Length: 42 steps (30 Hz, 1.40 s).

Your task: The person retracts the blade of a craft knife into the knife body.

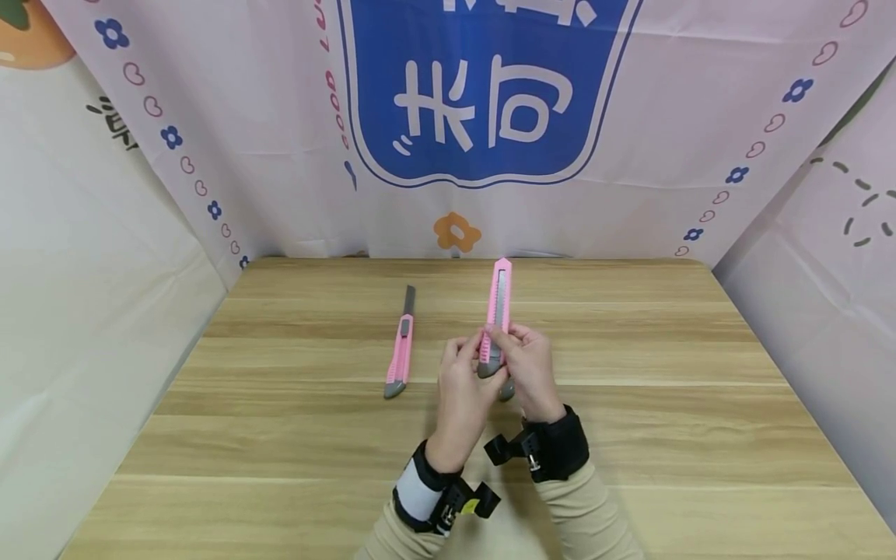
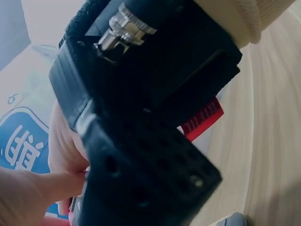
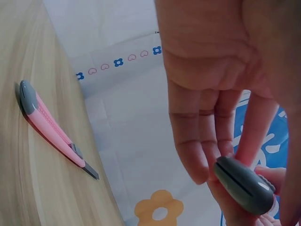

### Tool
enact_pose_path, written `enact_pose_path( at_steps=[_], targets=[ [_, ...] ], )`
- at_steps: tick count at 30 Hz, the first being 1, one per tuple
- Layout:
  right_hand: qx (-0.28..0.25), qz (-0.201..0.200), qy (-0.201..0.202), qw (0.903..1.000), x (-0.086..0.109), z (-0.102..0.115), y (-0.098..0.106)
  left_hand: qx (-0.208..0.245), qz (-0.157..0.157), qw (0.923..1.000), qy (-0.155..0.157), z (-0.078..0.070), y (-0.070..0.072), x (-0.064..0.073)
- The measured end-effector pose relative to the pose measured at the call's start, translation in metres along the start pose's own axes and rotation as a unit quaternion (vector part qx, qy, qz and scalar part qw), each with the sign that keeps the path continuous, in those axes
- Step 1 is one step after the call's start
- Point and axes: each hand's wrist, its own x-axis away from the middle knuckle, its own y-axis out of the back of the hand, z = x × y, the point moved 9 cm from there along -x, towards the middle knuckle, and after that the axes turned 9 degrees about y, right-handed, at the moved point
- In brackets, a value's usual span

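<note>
Both hands hold a pink utility knife (image 1: 499,292) above the table, its front end pointing away and no blade sticking out past it. My left hand (image 1: 460,400) grips it near the grey end cap (image 3: 244,186). From the other side my right hand (image 1: 535,373) pinches the body, thumb lying across its face. To the left, a second pink utility knife (image 1: 400,354) lies on the table with its dark blade extended. Below the hands shows the grey end of another object (image 1: 507,390), the rest hidden by them.
The wood-grain table (image 1: 280,451) ends at a hanging printed cloth (image 1: 280,187) at the back. More pale cloth hangs at both sides. The black camera mount (image 2: 141,141) blocks most of the left wrist view.
</note>
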Motion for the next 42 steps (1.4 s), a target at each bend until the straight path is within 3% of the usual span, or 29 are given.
enact_pose_path(
  at_steps=[9, 18, 26, 34, 42],
  targets=[
    [0.018, 0.006, 0.006, 0.9998, 0.0, -0.004, -0.007, -0.016, 0.006, 0.9995, 0.025, 0.009, 0.002, -0.004],
    [0.081, 0.042, -0.034, 0.9953, -0.001, -0.006, -0.002, -0.016, 0.028, 0.9989, 0.034, 0.014, 0.004, -0.007],
    [0.017, 0.056, -0.019, 0.9981, -0.007, 0.003, 0.01, -0.027, 0.054, 0.9958, 0.07, 0.029, 0.007, -0.013],
    [-0.012, 0.05, -0.016, 0.9985, -0.009, 0.008, 0.019, -0.092, 0.033, 0.9916, 0.085, 0.048, 0.014, -0.02],
    [-0.039, 0.047, -0.031, 0.9976, -0.011, 0.01, 0.025, -0.148, 0.052, 0.9805, 0.118, 0.078, -0.001, -0.024]
  ],
)
